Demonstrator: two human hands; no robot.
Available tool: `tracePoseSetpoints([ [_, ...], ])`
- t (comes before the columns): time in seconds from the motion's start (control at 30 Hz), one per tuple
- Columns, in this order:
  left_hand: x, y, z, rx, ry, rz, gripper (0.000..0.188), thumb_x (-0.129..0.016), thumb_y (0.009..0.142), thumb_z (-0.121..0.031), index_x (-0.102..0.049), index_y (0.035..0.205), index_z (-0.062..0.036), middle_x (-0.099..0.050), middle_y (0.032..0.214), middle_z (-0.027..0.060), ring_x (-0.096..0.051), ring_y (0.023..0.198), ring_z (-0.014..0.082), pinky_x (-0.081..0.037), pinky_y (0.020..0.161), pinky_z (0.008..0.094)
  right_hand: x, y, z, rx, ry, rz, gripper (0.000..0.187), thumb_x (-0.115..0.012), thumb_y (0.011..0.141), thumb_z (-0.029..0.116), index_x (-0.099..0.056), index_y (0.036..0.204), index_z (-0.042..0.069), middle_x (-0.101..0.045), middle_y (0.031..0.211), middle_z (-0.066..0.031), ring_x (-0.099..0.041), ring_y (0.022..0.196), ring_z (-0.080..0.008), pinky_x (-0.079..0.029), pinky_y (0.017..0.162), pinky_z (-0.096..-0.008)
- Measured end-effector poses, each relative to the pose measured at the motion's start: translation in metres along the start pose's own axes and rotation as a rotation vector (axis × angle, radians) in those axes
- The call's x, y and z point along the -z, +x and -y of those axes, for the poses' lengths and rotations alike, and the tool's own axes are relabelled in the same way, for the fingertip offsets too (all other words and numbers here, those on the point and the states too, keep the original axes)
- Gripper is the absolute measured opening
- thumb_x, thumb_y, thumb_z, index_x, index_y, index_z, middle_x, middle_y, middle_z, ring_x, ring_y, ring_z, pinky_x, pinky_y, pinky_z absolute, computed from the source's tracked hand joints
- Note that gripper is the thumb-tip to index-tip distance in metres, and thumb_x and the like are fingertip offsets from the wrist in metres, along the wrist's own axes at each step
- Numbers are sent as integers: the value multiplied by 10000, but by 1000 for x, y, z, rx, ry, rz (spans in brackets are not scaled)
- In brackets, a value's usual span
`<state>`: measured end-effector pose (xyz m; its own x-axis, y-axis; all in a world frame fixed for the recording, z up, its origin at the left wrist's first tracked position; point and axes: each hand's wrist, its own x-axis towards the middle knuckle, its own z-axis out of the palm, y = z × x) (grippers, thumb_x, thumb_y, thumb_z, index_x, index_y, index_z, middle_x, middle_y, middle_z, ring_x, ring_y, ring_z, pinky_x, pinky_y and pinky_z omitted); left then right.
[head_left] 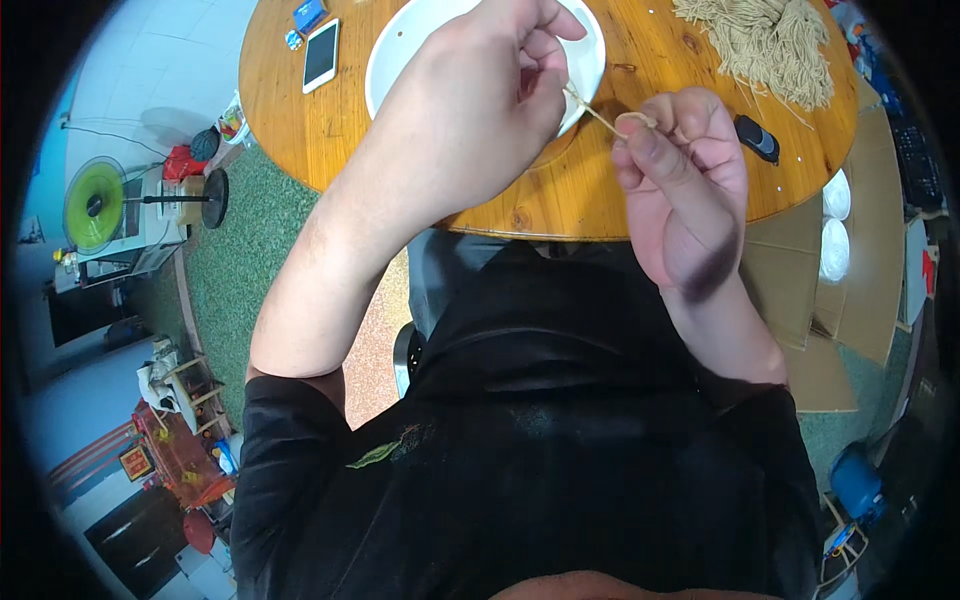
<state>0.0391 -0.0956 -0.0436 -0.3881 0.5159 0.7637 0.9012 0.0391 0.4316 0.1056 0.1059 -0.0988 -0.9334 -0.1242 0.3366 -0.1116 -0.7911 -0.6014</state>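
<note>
A thin beige cord (pixel 597 113) runs between my two hands above the near edge of the round wooden table. My left hand (pixel 500 95) is closed on its far end, over a white bowl (pixel 385 75); the fingertips are partly hidden behind the hand. My right hand (pixel 690 170), palm turned up, pinches the other end between thumb and forefinger, where the cord bends into a small loop. To the right of the bowl lies a loose heap of beige cords (pixel 775 50). A small black object (pixel 757 138) sits just beyond my right hand.
On the wooden table (pixel 285 120) a white phone (pixel 321 56) and a small blue box (pixel 309 14) lie left of the bowl. A green fan (pixel 96 205) stands at the left. Cardboard sheets (pixel 860 240) lean at the right, near a blue container (pixel 857 480).
</note>
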Motion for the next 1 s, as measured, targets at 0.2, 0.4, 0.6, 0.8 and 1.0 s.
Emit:
tracePoseSetpoints([
  [0.2, 7, 9, -37, 416, 260, 238, 203, -758, 950, 3, -650, 1122, 0, -730, 1080, 101, -708, 1021, 187, -564, 934, 327, 8, 2, 1, 47, -19, -132, 311, -709, 1019, -18, -613, 1313, 13, -759, 1116, -156, -775, 1000, -213, -633, 897, -320],
  [0.4, 7, 3, -55, 349, 355, 343, 287, -911, 839, -140, -720, 1010, -12, -728, 1000, 105, -727, 929, 287, -568, 835, 366, 28, 0, 4, 204, -336, -47, 513, -804, 920, -65, -617, 1392, 5, -641, 1383, -168, -697, 1207, -203, -639, 917, -320],
  [0.6, 8, -4, -58, 312, 421, 339, 243, -895, 865, -172, -746, 973, -13, -759, 949, 132, -754, 850, 294, -582, 754, 364, 29, -11, 12, 343, -1181, 197, 879, -1013, 742, 152, -557, 1478, 1, -425, 1614, -168, -689, 1102, -194, -637, 902, -304],
  [0.8, 1, -17, -54, 397, 449, 224, 419, -907, 815, -283, -770, 1122, -33, -780, 987, 121, -764, 869, 298, -587, 783, 364, 17, -37, -24, 247, -1025, -64, 503, -931, 862, 110, -593, 1224, 23, -641, 1259, -139, -731, 960, -149, -620, 758, -245],
  [1.0, 15, -28, -46, 191, 452, 326, 405, -918, 782, -203, -788, 1144, -78, -790, 945, 78, -773, 876, 287, -568, 803, 396, 9, -22, -2, 22, -1006, 88, 150, -737, 1037, 152, -729, 1005, 5, -757, 897, -106, -737, 796, -220, -545, 699, -310],
])
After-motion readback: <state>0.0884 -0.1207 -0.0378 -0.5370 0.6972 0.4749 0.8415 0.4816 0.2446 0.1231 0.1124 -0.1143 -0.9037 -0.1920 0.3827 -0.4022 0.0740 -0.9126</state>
